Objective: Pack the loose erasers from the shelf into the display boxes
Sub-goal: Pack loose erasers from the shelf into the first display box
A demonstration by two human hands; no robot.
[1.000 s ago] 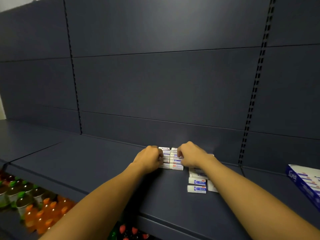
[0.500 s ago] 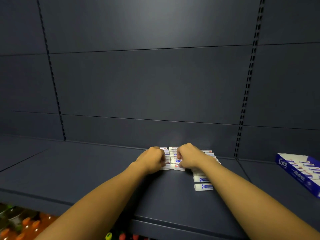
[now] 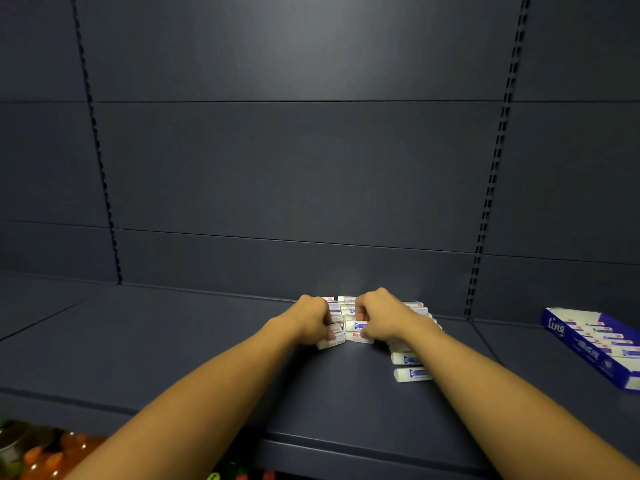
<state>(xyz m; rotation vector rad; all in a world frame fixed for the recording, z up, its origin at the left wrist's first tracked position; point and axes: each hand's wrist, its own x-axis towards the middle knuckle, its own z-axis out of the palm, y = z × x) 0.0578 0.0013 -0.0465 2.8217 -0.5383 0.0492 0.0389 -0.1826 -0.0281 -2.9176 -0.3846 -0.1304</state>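
Both hands curled around a cluster of loose erasers at the back of a dark shelf.

The left hand (image 3: 313, 320) grips the left column of erasers (image 3: 341, 318) with bent fingers, and the right hand (image 3: 379, 318) pinches the right column, one white eraser caught between its thumb and fingers. The right forearm covers part of a further row, of which two erasers (image 3: 408, 367) lie clear just below the wrist. All of these sit on the shelf (image 3: 207, 341) close to its back panel (image 3: 294, 168). Well apart to the right, a blue display box (image 3: 588, 344) lies open with rows of erasers inside. Drink bottles (image 3: 38, 452) show on the level below. Against half a second ago, the hands have stayed clamped in the same spot, the near left eraser now tilted outward.
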